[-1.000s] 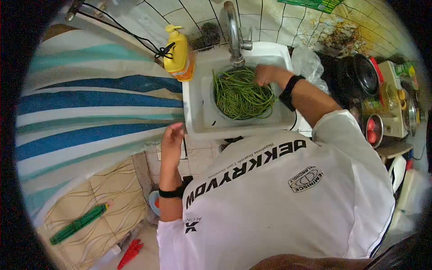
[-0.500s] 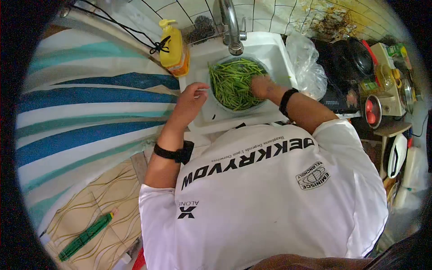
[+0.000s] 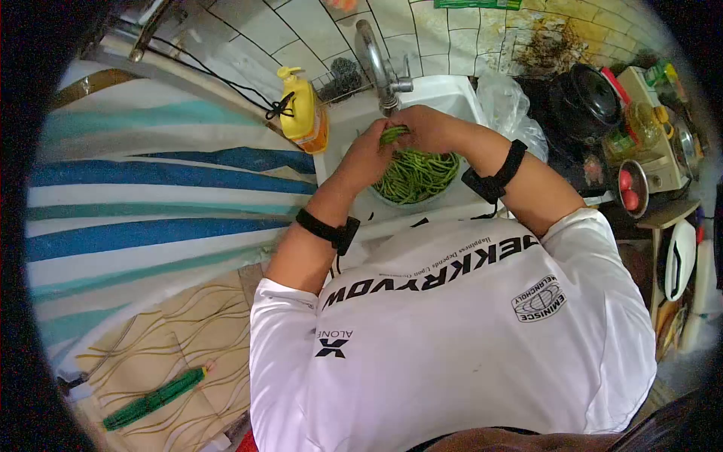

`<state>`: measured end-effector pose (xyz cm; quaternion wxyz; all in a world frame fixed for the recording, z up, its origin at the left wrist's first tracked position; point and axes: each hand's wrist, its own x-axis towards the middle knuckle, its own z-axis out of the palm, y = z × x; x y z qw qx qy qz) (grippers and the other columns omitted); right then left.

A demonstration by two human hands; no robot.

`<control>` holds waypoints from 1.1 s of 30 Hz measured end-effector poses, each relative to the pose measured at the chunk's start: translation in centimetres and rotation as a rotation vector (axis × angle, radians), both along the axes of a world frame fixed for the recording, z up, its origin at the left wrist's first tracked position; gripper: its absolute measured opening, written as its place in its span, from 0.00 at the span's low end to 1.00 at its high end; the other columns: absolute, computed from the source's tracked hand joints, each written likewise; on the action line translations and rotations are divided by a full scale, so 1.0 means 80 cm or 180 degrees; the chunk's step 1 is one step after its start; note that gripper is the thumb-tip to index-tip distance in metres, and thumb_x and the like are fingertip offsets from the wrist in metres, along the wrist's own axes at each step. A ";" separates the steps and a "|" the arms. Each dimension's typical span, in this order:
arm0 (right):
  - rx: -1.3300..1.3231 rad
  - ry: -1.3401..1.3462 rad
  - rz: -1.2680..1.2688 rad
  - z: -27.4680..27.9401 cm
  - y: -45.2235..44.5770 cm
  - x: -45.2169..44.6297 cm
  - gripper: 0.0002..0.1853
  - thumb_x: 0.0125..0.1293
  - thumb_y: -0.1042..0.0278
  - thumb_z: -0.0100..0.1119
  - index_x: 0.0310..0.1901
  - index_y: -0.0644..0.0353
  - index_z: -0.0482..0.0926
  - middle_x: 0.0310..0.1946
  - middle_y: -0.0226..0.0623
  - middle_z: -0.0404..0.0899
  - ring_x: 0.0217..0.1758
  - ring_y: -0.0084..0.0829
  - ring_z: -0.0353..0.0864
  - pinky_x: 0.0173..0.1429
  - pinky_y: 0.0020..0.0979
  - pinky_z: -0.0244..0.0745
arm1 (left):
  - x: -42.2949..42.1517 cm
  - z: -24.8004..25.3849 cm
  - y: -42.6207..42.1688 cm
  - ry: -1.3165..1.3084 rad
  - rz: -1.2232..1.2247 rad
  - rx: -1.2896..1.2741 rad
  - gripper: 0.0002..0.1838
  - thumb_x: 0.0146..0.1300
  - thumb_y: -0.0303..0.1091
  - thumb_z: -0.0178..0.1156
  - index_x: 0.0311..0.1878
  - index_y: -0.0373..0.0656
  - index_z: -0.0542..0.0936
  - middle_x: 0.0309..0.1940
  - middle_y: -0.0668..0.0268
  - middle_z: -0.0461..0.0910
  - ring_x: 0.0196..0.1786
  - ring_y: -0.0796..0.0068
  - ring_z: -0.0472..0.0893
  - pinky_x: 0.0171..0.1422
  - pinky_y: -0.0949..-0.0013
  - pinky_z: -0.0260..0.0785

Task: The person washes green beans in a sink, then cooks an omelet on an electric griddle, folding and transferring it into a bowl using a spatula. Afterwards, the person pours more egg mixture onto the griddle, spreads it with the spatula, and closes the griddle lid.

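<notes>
Long green beans [image 3: 416, 178] lie heaped in a round basin [image 3: 392, 197] that sits in the white sink [image 3: 461, 92]. Just under the faucet [image 3: 374, 64], above the far side of the heap, my two hands meet. My left hand [image 3: 367, 157] is closed on a small bunch of green beans, which shows between the hands. My right hand [image 3: 428, 129] curls over the same bunch from the other side. Its fingertips are partly hidden. Whether water runs from the spout I cannot tell.
Left of the sink stands a yellow pump bottle [image 3: 301, 113]. A clear plastic bag [image 3: 506, 105] lies by its right edge, with a black pan [image 3: 591, 98] beyond. Further right, a metal bowl [image 3: 631, 188] holds red items. A striped curtain [image 3: 173, 177] hangs at left.
My right hand has left the heap and come up under the faucet. My left hand has moved in from the sink's left side to join it, and a bunch of beans is now held.
</notes>
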<state>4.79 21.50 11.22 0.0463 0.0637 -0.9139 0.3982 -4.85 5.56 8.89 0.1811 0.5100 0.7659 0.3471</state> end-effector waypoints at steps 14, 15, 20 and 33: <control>-0.0283 -0.0023 0.0161 -0.028 0.034 0.013 0.12 0.64 0.69 0.55 0.46 0.64 0.76 0.38 0.50 0.79 0.40 0.43 0.78 0.47 0.38 0.71 | -0.002 0.013 -0.014 -0.0086 0.0108 0.0043 0.12 0.63 0.28 0.56 0.49 0.39 0.71 0.35 0.59 0.78 0.40 0.69 0.79 0.44 0.68 0.69; -0.0212 0.0220 0.0322 -0.036 0.031 0.009 0.12 0.63 0.68 0.55 0.46 0.64 0.76 0.38 0.50 0.79 0.41 0.45 0.78 0.47 0.38 0.71 | 0.001 0.013 -0.014 -0.0089 0.0109 0.0040 0.12 0.63 0.28 0.56 0.49 0.39 0.71 0.35 0.59 0.78 0.40 0.69 0.79 0.44 0.68 0.69; 0.0037 0.0037 0.0101 -0.047 0.020 0.002 0.11 0.61 0.70 0.55 0.45 0.60 0.78 0.38 0.50 0.78 0.43 0.50 0.77 0.48 0.40 0.71 | -0.005 -0.004 -0.005 -0.0317 0.0164 -0.0138 0.10 0.62 0.29 0.58 0.45 0.37 0.73 0.35 0.58 0.79 0.35 0.64 0.80 0.43 0.64 0.70; 0.1131 0.1410 -0.0563 -0.159 -0.001 0.030 0.10 0.56 0.72 0.54 0.40 0.57 0.79 0.36 0.49 0.77 0.42 0.49 0.77 0.45 0.46 0.71 | -0.001 -0.102 -0.008 0.0922 0.0120 -0.0210 0.20 0.54 0.28 0.62 0.51 0.42 0.71 0.59 0.51 0.68 0.64 0.46 0.64 0.69 0.54 0.55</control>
